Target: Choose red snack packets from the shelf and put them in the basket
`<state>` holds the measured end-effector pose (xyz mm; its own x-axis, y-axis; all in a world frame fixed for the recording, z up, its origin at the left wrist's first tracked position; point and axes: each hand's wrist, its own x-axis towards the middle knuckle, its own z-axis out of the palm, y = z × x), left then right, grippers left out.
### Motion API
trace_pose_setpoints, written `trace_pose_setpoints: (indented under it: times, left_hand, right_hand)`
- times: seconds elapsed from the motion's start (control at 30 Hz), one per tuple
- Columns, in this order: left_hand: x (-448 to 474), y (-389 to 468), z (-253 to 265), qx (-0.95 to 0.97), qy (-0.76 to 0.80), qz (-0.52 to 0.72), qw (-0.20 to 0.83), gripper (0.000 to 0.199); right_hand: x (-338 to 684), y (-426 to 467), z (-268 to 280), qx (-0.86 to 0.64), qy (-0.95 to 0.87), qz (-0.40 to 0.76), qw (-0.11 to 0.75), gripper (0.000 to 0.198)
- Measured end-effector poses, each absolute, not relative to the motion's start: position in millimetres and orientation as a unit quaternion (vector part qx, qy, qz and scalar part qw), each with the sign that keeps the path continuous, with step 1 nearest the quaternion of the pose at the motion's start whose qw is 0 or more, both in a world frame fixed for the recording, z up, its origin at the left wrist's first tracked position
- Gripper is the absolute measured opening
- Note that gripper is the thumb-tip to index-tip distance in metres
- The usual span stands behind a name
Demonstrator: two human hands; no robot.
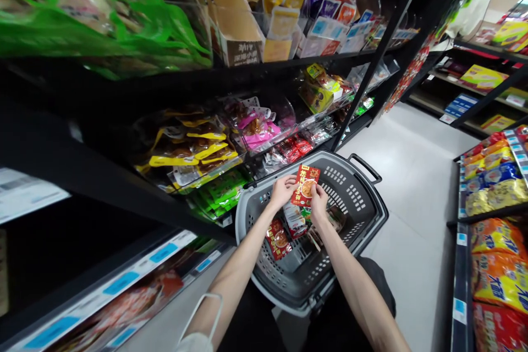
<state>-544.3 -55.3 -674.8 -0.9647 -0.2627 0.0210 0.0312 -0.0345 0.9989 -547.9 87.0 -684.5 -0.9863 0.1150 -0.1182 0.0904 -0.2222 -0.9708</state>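
Both my hands hold a red snack packet [306,186] with a bowl picture and yellow lettering, above the grey shopping basket [373,220]. My left hand [284,191] pinches its left edge, and my right hand [319,202] grips its lower right edge. Inside the basket, a similar red packet [279,239] lies at the left. Beside it is a white, red and green package [295,221], partly covered by the held packet. Another clear-and-brown package [335,220] is half hidden behind my right wrist.
Shelves on the left hold yellow-edged snack packs [193,146], pink packs [259,129] and green bags [223,192]. A low rack of orange noodle bags [499,275] stands right, across the pale floor [416,214]. A white loop [206,308] hangs at my left forearm.
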Motion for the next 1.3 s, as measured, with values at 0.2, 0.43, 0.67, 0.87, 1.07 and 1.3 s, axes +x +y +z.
trace_pose_setpoints:
  times: [0.2, 0.43, 0.67, 0.87, 1.07, 1.3]
  left_hand:
    - [-543.1, -56.0, -673.8, 0.086, -0.676, -0.728, 0.08, 0.029]
    - [-540.8, -57.8, -668.3, 0.082, -0.656, -0.747, 0.07, 0.036]
    - [-539.0, -51.7, -667.6, 0.068, -0.618, -0.783, 0.034, 0.046]
    - [-531.8, -42.1, -660.5, 0.023, -0.597, -0.802, -0.011, 0.053]
    - [-513.3, -27.7, -649.4, -0.037, -0.582, -0.81, -0.068, 0.067]
    - [-497.1, -35.0, -658.7, -0.01, -0.642, -0.766, -0.014, 0.059]
  right_hand:
    - [-548.8, 82.7, -686.2, -0.11, -0.574, 0.811, -0.012, 0.04]
    - [-543.5, 82.2, -675.3, -0.086, -0.619, 0.781, 0.026, 0.041]
    - [-532.0, 85.9, -654.8, -0.094, -0.611, 0.785, 0.041, 0.034]
    - [-514.9, 104.3, -640.3, -0.107, -0.584, 0.804, 0.027, 0.029]
    - [-508.0, 127.3, -631.1, -0.136, -0.566, 0.812, 0.045, 0.025]
    - [-505.3, 108.9, -644.4, -0.153, -0.531, 0.833, 0.008, 0.031]
